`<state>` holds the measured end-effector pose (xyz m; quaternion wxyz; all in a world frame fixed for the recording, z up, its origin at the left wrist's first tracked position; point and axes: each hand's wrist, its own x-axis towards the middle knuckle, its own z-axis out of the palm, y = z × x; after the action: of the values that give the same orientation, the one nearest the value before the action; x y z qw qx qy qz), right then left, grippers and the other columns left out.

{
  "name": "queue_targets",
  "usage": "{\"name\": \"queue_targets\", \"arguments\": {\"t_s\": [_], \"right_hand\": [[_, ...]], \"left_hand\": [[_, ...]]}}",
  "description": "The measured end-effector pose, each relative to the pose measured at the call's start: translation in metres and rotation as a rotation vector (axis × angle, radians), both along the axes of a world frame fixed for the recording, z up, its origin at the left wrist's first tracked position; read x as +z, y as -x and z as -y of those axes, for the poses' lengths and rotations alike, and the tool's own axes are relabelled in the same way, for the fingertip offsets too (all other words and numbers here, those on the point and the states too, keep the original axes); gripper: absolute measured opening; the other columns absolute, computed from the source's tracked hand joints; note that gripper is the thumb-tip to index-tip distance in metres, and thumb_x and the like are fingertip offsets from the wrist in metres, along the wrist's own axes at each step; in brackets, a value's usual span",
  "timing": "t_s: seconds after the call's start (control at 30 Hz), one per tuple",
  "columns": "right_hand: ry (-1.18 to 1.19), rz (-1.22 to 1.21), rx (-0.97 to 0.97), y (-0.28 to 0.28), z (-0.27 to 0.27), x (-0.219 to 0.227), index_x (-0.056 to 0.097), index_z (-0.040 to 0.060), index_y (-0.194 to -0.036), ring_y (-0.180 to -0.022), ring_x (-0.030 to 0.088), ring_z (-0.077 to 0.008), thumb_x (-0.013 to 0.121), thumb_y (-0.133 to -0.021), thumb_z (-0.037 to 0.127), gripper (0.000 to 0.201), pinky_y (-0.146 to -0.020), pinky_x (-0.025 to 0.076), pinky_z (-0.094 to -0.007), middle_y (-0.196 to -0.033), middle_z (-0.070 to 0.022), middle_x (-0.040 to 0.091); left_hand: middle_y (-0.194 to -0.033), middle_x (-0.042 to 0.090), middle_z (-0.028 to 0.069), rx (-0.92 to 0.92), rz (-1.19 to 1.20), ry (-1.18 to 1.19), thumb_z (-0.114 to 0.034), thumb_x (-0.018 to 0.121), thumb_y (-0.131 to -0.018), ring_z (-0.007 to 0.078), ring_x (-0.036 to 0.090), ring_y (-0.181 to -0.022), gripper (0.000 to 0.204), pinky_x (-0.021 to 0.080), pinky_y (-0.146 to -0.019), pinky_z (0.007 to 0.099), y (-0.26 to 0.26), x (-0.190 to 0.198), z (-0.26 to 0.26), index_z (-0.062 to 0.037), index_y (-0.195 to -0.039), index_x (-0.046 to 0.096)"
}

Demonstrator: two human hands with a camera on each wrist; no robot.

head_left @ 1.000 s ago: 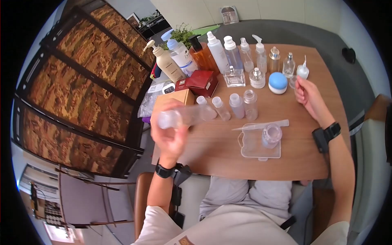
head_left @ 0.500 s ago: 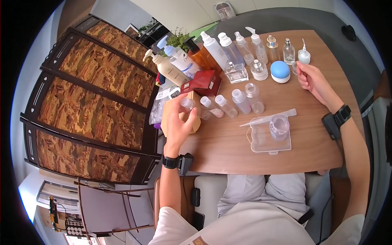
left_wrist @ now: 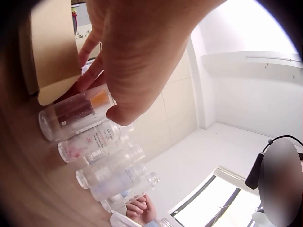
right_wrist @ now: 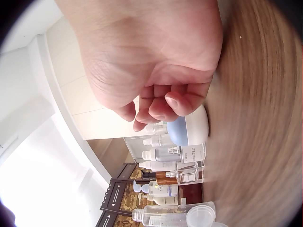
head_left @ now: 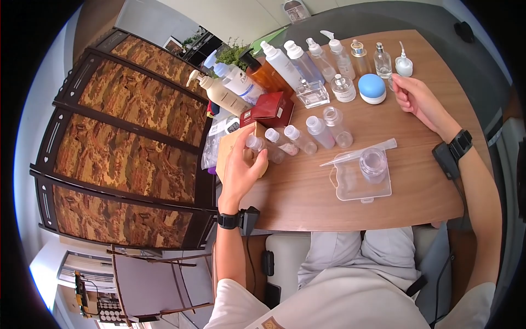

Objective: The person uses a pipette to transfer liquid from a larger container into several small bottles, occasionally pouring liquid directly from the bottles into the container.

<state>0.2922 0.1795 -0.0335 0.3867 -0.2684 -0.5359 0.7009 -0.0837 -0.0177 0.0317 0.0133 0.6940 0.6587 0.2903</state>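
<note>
My left hand (head_left: 240, 167) is at the left end of a row of small clear bottles, its thumb and fingers around the upper part of a clear bottle (left_wrist: 71, 116). This bottle stands upright on the table, beside a bottle with pink flower print (left_wrist: 80, 146). In the left wrist view the thumb crosses in front of its neck and hides the top. My right hand (head_left: 419, 98) lies loosely curled on the tabletop, right of a blue-lidded white jar (head_left: 372, 89). A small clear rounded thing shows partly behind its fingertips.
A cardboard box (head_left: 227, 156) and a dark red box (head_left: 278, 107) adjoin my left hand. Pump and spray bottles line the back. Nearer me, a clear plastic case (head_left: 350, 186) bears a wide clear jar (head_left: 373, 163) and a long translucent pointed tube (head_left: 356, 153).
My left hand has carried the clear bottle from a tilted position above the table to upright at the row's left end. The right hand has stayed put. The head view has shifted.
</note>
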Motion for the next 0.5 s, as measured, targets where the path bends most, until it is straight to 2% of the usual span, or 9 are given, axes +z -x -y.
{"name": "queue_targets", "arguments": {"t_s": [0.03, 0.1, 0.23, 0.33, 0.43, 0.5], "right_hand": [[-0.003, -0.005, 0.006, 0.000, -0.001, 0.000, 0.053, 0.0132, -0.081, -0.057, 0.033, -0.0018, 0.055, -0.100, 0.041, 0.033, -0.050, 0.026, -0.0197, -0.064, 0.0092, 0.038], [-0.005, -0.010, 0.011, 0.000, 0.000, 0.000, 0.053, 0.0132, -0.081, -0.057, 0.034, -0.0017, 0.055, -0.100, 0.041, 0.033, -0.050, 0.026, -0.0196, -0.064, 0.0092, 0.039], [-0.015, 0.021, 0.008, 0.001, 0.001, 0.001, 0.051, 0.0137, -0.082, -0.057, 0.032, -0.0025, 0.050, -0.103, 0.038, 0.032, -0.050, 0.026, -0.0191, -0.065, 0.0085, 0.037], [-0.018, 0.018, 0.010, -0.001, 0.000, 0.000, 0.051, 0.0137, -0.082, -0.056, 0.032, -0.0026, 0.050, -0.103, 0.038, 0.032, -0.050, 0.026, -0.0192, -0.065, 0.0085, 0.037], [-0.012, 0.018, 0.018, 0.000, 0.000, 0.000, 0.051, 0.0136, -0.082, -0.056, 0.032, -0.0027, 0.050, -0.103, 0.038, 0.032, -0.050, 0.026, -0.0192, -0.065, 0.0085, 0.038], [-0.011, 0.025, 0.008, 0.000, 0.000, 0.002, 0.051, 0.0135, -0.082, -0.056, 0.032, -0.0026, 0.050, -0.103, 0.038, 0.032, -0.050, 0.026, -0.0192, -0.065, 0.0085, 0.038]], "left_hand": [[-0.127, 0.060, 0.0150, -0.003, -0.002, 0.002, -0.016, 0.069, -0.085, 0.0285, 0.056, -0.120, 0.054, 0.042, -0.103, 0.0373, 0.000, 0.001, 0.000, -0.0074, -0.136, 0.053], [-0.129, 0.060, 0.0220, 0.001, -0.025, 0.045, -0.017, 0.069, -0.087, 0.0330, 0.057, -0.123, 0.058, 0.042, -0.104, 0.0390, 0.001, 0.002, 0.000, -0.0049, -0.139, 0.047], [-0.132, 0.058, 0.0204, -0.003, -0.022, 0.077, -0.018, 0.072, -0.084, 0.0332, 0.055, -0.124, 0.062, 0.042, -0.104, 0.0405, 0.001, 0.005, 0.001, -0.0056, -0.140, 0.047], [-0.135, 0.055, 0.0167, 0.011, -0.086, -0.060, -0.019, 0.076, -0.081, 0.0333, 0.052, -0.124, 0.065, 0.042, -0.104, 0.0419, 0.003, 0.006, -0.001, -0.0069, -0.139, 0.049], [-0.136, 0.052, 0.0134, -0.071, -0.199, -0.137, -0.021, 0.079, -0.078, 0.0330, 0.051, -0.123, 0.060, 0.042, -0.103, 0.0428, -0.001, 0.019, -0.006, -0.0074, -0.131, 0.057], [-0.135, 0.053, 0.0133, -0.087, -0.312, -0.113, -0.024, 0.080, -0.077, 0.0338, 0.051, -0.122, 0.049, 0.042, -0.102, 0.0433, -0.006, 0.025, -0.011, -0.0062, -0.120, 0.065]]}}
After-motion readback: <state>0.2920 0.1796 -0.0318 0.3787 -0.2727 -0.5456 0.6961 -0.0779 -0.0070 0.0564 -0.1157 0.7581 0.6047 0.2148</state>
